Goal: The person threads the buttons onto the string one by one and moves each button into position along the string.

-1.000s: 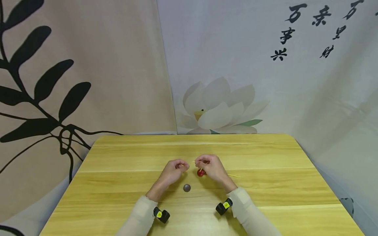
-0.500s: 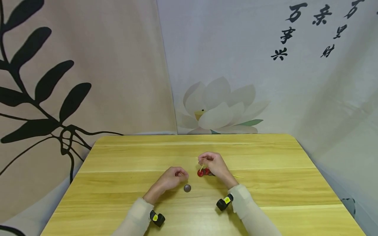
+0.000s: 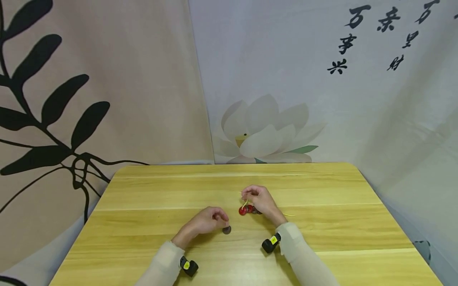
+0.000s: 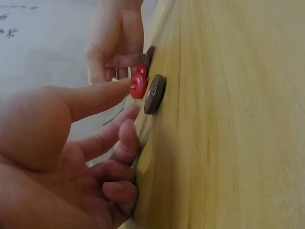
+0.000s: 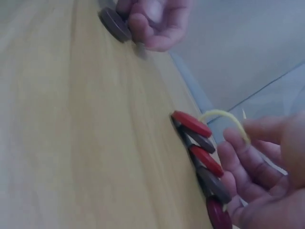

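A loose brown button (image 3: 227,230) lies flat on the wooden table. My left hand (image 3: 209,219) reaches over its far left edge, fingertips at or just above it. In the left wrist view, thumb and index finger stand apart beside this button, not pinching it. My right hand (image 3: 260,200) pinches a yellow string (image 5: 223,114) near its end, between thumb and index finger. The string runs through a row of red and brown buttons lying aslant on the table, led by a red button (image 5: 191,123). The right hand partly hides that row in the head view.
The wooden table (image 3: 307,186) spreads out around both hands. The string's other end (image 3: 289,215) trails out to the right of the right wrist. Behind the table hangs a printed cloth backdrop (image 3: 161,99).
My left hand has moved away from my right hand and down to the loose brown button. The right hand has shifted slightly up and right, still pinching the string.
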{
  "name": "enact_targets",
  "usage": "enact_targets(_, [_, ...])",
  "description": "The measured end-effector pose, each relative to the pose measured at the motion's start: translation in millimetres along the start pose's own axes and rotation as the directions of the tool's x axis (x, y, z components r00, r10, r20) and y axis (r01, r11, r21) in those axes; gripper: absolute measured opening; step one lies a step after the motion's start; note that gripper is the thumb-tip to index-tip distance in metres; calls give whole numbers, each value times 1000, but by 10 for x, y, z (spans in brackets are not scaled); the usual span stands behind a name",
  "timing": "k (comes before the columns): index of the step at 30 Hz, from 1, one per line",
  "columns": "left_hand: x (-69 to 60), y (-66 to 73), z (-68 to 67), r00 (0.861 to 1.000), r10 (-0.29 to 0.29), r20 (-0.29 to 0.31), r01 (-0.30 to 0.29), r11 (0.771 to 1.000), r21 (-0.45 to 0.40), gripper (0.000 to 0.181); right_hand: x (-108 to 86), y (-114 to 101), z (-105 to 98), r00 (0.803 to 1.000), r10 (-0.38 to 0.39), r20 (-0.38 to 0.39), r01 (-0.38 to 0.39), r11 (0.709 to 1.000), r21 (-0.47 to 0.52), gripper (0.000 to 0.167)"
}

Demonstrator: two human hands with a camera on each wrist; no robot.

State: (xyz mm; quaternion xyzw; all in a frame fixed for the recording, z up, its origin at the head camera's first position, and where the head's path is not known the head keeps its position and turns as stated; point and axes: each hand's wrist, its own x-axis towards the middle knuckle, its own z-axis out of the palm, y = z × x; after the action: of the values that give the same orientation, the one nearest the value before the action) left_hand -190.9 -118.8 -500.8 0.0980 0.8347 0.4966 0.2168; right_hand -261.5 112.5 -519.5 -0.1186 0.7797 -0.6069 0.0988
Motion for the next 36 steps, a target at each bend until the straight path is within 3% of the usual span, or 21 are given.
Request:
enact_targets(3, [5, 6, 7, 999, 22, 37, -23, 1000, 21, 19, 2, 1, -33, 999, 29, 22, -28, 999, -19, 16])
enact_targets(8, [16, -3, 18, 999, 29, 45, -31, 998, 47, 19, -7, 12, -75, 997, 72, 33, -70, 997, -45, 15])
enact_targets(23, [25, 8, -13, 997, 37, 68, -43, 995, 95, 18, 30, 66, -103, 997, 60, 43, -57, 997, -52, 13])
enact_targets(36, [22, 3, 0, 998, 46, 51, -52, 991, 124, 14, 22, 44, -113, 997, 64, 48, -61, 997, -47, 13])
